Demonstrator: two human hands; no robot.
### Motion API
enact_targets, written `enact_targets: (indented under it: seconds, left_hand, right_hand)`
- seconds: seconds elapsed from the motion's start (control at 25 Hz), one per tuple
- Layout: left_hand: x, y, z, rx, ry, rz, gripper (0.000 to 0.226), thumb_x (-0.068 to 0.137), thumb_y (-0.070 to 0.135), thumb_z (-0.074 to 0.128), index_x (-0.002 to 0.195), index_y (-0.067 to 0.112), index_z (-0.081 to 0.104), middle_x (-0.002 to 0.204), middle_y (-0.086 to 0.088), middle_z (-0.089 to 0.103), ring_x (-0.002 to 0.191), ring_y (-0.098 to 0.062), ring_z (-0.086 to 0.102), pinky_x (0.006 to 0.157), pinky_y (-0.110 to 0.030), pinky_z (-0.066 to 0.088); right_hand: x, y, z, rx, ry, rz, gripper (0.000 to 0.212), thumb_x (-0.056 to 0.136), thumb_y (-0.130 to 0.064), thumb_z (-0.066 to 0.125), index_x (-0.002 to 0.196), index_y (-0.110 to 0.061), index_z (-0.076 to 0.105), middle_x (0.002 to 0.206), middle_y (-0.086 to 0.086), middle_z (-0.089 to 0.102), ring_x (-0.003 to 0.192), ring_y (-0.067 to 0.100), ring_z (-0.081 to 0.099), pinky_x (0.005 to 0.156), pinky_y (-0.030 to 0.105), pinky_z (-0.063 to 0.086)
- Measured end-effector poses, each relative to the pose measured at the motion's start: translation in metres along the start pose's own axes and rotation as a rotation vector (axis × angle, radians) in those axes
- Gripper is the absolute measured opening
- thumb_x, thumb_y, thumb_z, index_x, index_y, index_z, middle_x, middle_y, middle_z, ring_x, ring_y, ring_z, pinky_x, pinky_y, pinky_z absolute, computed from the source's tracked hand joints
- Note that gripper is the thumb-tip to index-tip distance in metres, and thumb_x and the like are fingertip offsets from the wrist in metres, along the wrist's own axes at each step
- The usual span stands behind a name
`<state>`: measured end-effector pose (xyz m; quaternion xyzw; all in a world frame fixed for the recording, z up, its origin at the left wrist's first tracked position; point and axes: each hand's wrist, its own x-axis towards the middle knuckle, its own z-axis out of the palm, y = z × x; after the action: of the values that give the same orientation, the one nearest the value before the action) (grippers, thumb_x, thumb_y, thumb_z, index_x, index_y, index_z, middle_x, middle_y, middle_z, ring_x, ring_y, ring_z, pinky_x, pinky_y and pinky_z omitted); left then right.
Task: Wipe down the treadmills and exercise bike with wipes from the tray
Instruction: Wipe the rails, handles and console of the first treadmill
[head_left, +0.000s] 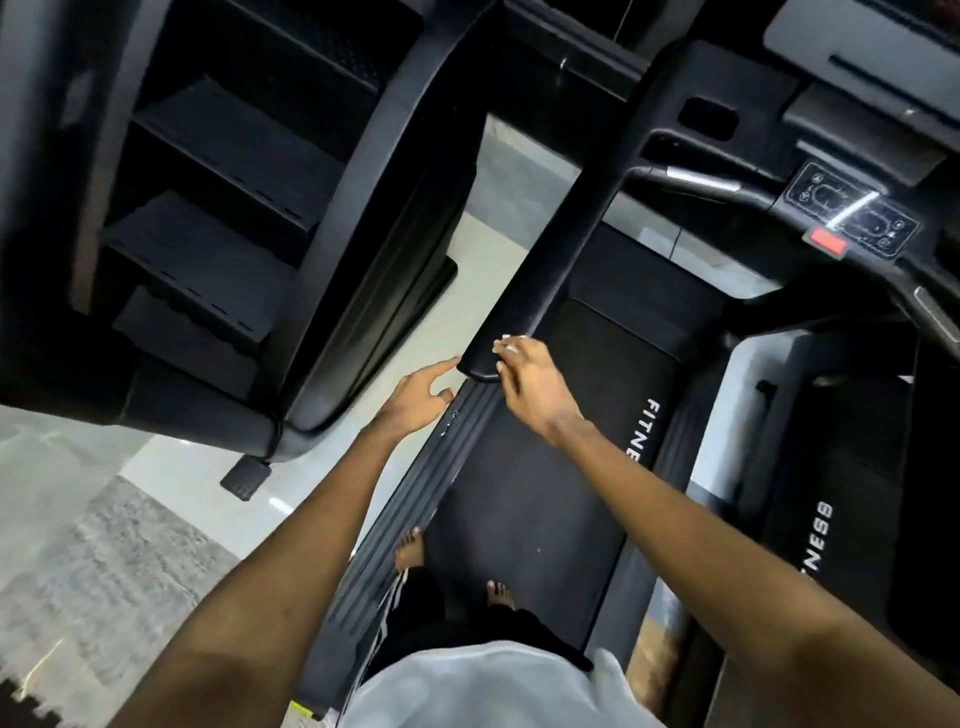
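My right grip (524, 371) pinches the soft, light wipe (511, 344) onto the rigid handrail (540, 270) end; left grip (421, 397) spread, just beside.

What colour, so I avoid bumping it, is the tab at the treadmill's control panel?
Rectangular tab: red, head view.

Pale glossy floor (483, 270) meets what looks like grey carpet (104, 561).

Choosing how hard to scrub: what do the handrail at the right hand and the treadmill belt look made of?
The handrail looks like moulded black plastic or rubbery coating, semi-gloss: soft highlights run along its edge. The belt looks like matte black textured rubber: no glare, white lettering printed on it.
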<state>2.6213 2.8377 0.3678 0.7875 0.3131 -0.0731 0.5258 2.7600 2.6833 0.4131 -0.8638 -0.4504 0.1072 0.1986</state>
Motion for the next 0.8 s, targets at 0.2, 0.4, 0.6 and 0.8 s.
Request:
enact_targets:
  seconds: [0.2, 0.4, 0.6, 0.8]
  left_hand:
    - [0.005, -0.014, 0.015, -0.273, 0.044, -0.036, 0.055, 0.099, 0.018, 0.057, 0.142, 0.051, 0.049, 0.149, 0.01, 0.05, 0.136, -0.012, 0.047, 0.111, -0.021, 0.037]
    - [0.008, -0.026, 0.023, -0.436, 0.096, -0.051, 0.05, 0.099, 0.008, 0.055, 0.141, 0.035, 0.057, 0.134, 0.007, 0.061, 0.127, -0.012, 0.054, 0.107, -0.028, 0.044]
    - [0.017, -0.023, 0.029, -0.526, 0.129, -0.059, 0.038, 0.102, 0.02, 0.056, 0.139, 0.025, 0.06, 0.129, 0.002, 0.065, 0.117, -0.006, 0.058, 0.086, 0.003, 0.036]
    - [0.023, -0.012, 0.038, -0.598, 0.156, -0.099, 0.042, 0.1, 0.032, 0.06, 0.141, 0.023, 0.058, 0.127, 0.005, 0.066, 0.118, -0.007, 0.06, 0.091, -0.004, 0.041]
  right_hand:
    - [0.013, 0.005, 0.004, -0.2, -0.196, -0.065, 0.051, 0.108, -0.027, 0.029, 0.155, -0.006, 0.031, 0.161, 0.008, 0.031, 0.153, 0.024, 0.019, 0.126, 0.04, 0.015]
    - [0.011, 0.002, 0.008, -0.358, -0.366, -0.182, 0.064, 0.106, -0.046, 0.018, 0.16, -0.011, 0.011, 0.167, 0.005, 0.011, 0.155, 0.019, 0.0, 0.127, 0.04, 0.004]
    - [0.052, 0.009, -0.003, -0.361, -0.293, 0.025, 0.071, 0.105, -0.052, 0.024, 0.16, -0.009, 0.015, 0.167, 0.007, 0.011, 0.155, 0.022, 0.002, 0.125, 0.036, -0.003]
    - [0.038, 0.017, -0.024, -0.285, -0.435, -0.25, 0.057, 0.107, -0.035, 0.028, 0.159, -0.013, 0.021, 0.165, 0.006, 0.024, 0.154, 0.017, 0.013, 0.126, 0.035, 0.009]
